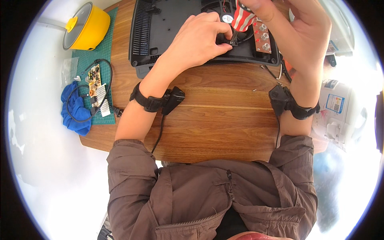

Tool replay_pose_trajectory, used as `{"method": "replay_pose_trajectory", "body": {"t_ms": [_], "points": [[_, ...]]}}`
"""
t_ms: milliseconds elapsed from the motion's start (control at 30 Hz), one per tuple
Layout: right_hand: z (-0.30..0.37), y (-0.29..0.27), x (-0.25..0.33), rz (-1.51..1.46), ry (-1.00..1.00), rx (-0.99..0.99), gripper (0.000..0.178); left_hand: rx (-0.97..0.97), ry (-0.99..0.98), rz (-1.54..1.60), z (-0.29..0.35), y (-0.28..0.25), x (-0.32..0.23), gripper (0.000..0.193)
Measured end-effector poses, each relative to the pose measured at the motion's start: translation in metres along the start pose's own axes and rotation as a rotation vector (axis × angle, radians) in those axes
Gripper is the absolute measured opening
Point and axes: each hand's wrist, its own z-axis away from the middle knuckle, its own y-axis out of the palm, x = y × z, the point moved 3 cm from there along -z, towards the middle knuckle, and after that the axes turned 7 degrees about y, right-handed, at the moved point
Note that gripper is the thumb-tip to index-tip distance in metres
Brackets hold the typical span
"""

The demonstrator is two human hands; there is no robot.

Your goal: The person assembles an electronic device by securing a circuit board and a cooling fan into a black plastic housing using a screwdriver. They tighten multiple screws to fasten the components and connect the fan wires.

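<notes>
My right hand [298,36] grips a screwdriver with a red-and-white striped handle [243,19]. Its shaft points down into a black plastic housing [154,34] with vented slots along its left side. Beside the screwdriver's tip, my left hand [202,38] pinches a small black part [222,39] between thumb and index finger, against the housing. The fingers hide most of that part. Inside the housing at the right lies a narrow reddish-brown circuit board [262,38] with several round metal pieces on it.
On a green cutting mat [108,52] at the left are a yellow pot [94,28], a circuit board with a heat sink [96,86], a black cable [111,76] and a blue cloth [76,108]. A white appliance [338,108] stands right. Loose wires [276,74] lie near the housing.
</notes>
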Motion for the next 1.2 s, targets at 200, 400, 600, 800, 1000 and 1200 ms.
{"method": "replay_pose_trajectory", "body": {"t_ms": [200, 400, 600, 800, 1000, 1200], "points": [[0.003, 0.014, -0.002, -0.29, 0.08, -0.166, 0.039, 0.01, -0.032, -0.012, 0.006, -0.003, 0.001, 0.023], [0.006, 0.025, 0.002, -0.498, 0.18, -0.228, 0.038, 0.021, -0.032, -0.025, 0.004, -0.001, 0.0, 0.023], [-0.003, -0.019, 0.006, 0.099, -0.02, 0.123, 0.031, 0.018, -0.031, 0.009, 0.003, -0.001, 0.0, 0.023], [0.005, -0.008, -0.015, 0.371, -0.007, -0.081, 0.029, 0.027, -0.025, -0.032, 0.003, 0.0, -0.001, 0.023], [-0.011, -0.036, 0.019, 0.221, 0.09, 0.291, 0.033, 0.035, -0.062, 0.008, 0.005, -0.005, -0.003, 0.022], [0.0, -0.027, -0.015, 0.017, 0.194, 0.115, 0.042, 0.039, -0.043, 0.017, -0.001, -0.002, -0.005, 0.022]]}}
